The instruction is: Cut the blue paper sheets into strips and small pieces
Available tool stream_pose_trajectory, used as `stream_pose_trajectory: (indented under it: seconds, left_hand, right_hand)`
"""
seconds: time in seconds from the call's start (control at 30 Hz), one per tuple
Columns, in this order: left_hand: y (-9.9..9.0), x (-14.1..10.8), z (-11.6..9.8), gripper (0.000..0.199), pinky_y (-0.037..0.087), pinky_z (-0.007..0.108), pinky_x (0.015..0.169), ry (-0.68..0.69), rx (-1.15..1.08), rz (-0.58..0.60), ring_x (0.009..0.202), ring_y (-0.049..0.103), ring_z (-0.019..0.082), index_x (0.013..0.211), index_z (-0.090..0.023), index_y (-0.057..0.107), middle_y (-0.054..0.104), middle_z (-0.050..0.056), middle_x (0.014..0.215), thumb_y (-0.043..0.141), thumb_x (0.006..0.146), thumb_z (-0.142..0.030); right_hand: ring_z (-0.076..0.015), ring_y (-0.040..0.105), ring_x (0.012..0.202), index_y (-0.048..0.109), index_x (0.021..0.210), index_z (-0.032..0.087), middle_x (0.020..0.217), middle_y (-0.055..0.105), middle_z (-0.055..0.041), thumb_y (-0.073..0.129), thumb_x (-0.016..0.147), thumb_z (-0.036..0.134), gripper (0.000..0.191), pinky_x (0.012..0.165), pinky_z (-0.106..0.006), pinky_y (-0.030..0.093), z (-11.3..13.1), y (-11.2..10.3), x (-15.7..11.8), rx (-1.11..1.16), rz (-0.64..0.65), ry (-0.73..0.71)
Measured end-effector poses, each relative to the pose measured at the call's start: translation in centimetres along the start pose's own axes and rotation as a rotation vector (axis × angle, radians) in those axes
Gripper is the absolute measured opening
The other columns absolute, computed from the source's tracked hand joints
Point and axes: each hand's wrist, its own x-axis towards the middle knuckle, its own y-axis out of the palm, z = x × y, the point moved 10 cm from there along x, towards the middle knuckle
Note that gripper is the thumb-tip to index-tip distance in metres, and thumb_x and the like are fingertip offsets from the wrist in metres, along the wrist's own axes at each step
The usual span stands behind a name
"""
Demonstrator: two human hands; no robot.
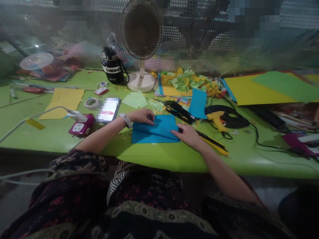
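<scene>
A folded sheet of blue paper (157, 131) lies near the front edge of the green table, its upper layer turned over the lower one. My left hand (144, 117) rests on the paper's upper left part, fingers curled onto it. At the paper's right edge, my right hand (186, 133) pinches the fold between thumb and fingers. Just behind the paper is a black stapler (179, 112). A yellow and black cutter-like tool (214, 142) lies partly behind my right wrist.
Around the work lie a phone (108, 110), a tape roll (91, 103), a purple power socket (81, 127) and a yellow glue gun (217, 120) with cables. Farther back stand a fan (141, 30), a black bottle (112, 66) and green and yellow paper pieces (185, 81).
</scene>
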Motion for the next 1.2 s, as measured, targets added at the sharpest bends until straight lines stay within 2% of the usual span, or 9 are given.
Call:
stream_pose_trajectory:
  seconds: [0.13,0.23,0.3,0.37,0.43,0.53,0.83,1.0,1.2]
  left_hand:
    - [-0.2,-0.6,-0.5,0.026,0.049,0.028,0.078,0.017,-0.175,-0.01,0.082,0.066,0.017,0.088,-0.017,0.072,0.073,0.004,0.085,0.076,0.074,-0.038]
    - [-1.8,-2.1,-1.8,0.036,0.051,0.028,0.078,0.05,-0.221,-0.158,0.084,0.067,0.017,0.106,-0.018,0.074,0.074,0.004,0.088,0.078,0.075,-0.035]
    - [-2.8,-3.4,-2.7,0.042,0.053,0.028,0.08,0.068,-0.228,-0.263,0.085,0.068,0.017,0.117,-0.02,0.073,0.075,0.004,0.091,0.077,0.077,-0.035]
    - [-3.5,-4.7,-3.5,0.042,0.054,0.03,0.084,0.079,-0.241,-0.359,0.089,0.068,0.018,0.119,-0.021,0.073,0.075,0.005,0.095,0.077,0.08,-0.036]
    - [-3.7,-5.5,-3.8,0.041,0.055,0.031,0.087,0.067,-0.252,-0.426,0.092,0.068,0.018,0.119,-0.023,0.074,0.075,0.005,0.098,0.077,0.081,-0.037]
    - [-3.2,-5.8,-3.6,0.041,0.056,0.031,0.086,0.036,-0.276,-0.446,0.09,0.068,0.018,0.118,-0.024,0.074,0.075,0.004,0.095,0.079,0.08,-0.036]
    - [-1.4,-5.2,-1.6,0.04,0.057,0.027,0.072,-0.047,-0.456,-0.386,0.077,0.068,0.014,0.111,-0.018,0.074,0.073,0.002,0.082,0.083,0.074,-0.032]
    - [-0.8,-4.7,-1.1,0.041,0.058,0.027,0.074,-0.045,-0.537,-0.337,0.076,0.069,0.013,0.11,-0.019,0.073,0.073,0.0,0.08,0.085,0.073,-0.032]
    - [-0.9,-4.9,-1.4,0.038,0.057,0.025,0.071,-0.036,-0.503,-0.328,0.076,0.068,0.013,0.109,-0.019,0.074,0.073,0.0,0.08,0.084,0.074,-0.028]
  right_hand:
    - [-0.0214,0.055,0.066,0.053,0.071,0.024,0.071,0.06,-0.0038,0.062,0.088,0.056,0.037,0.059,-0.033,0.035,-0.3,-0.2,0.0,-0.012,-0.037,0.011]
    - [-0.0267,0.062,0.086,0.061,0.09,0.023,0.097,0.067,-0.0109,0.067,0.083,0.061,0.04,0.068,-0.037,0.045,-0.8,-2.4,-0.2,0.093,-0.266,0.032]
    - [-0.0298,0.062,0.103,0.061,0.112,0.022,0.118,0.064,-0.0155,0.071,0.078,0.067,0.057,0.076,-0.039,0.05,-1.2,-3.8,-0.6,0.252,-0.403,0.04]
    - [-0.029,0.062,0.104,0.058,0.124,0.022,0.118,0.064,-0.0147,0.072,0.075,0.071,0.07,0.076,-0.038,0.051,-1.4,-3.8,-0.5,0.404,-0.388,0.053]
    - [-0.0249,0.061,0.088,0.063,0.113,0.022,0.097,0.065,-0.009,0.072,0.075,0.074,0.066,0.069,-0.035,0.05,-1.2,-3.0,-0.1,0.482,-0.294,0.076]
    - [-0.0179,0.052,0.068,0.062,0.081,0.022,0.071,0.056,-0.0013,0.069,0.077,0.076,0.054,0.062,-0.033,0.045,-0.8,-2.4,0.0,0.523,-0.228,0.09]
    - [-0.0183,0.054,0.073,0.069,0.083,0.022,0.078,0.065,-0.0028,0.076,0.069,0.069,0.05,0.066,-0.033,0.045,-0.3,-2.2,0.3,0.663,-0.263,0.076]
    - [-0.0131,0.039,0.061,0.06,0.069,0.022,0.065,0.049,0.0023,0.076,0.066,0.076,0.056,0.056,-0.03,0.034,-0.3,-2.4,0.2,0.66,-0.262,0.095]
    - [-0.0114,0.025,0.057,0.032,0.059,0.025,0.061,0.025,0.0056,0.069,0.073,0.081,0.068,0.053,-0.03,0.023,-0.9,-2.5,0.4,0.624,-0.319,0.073]
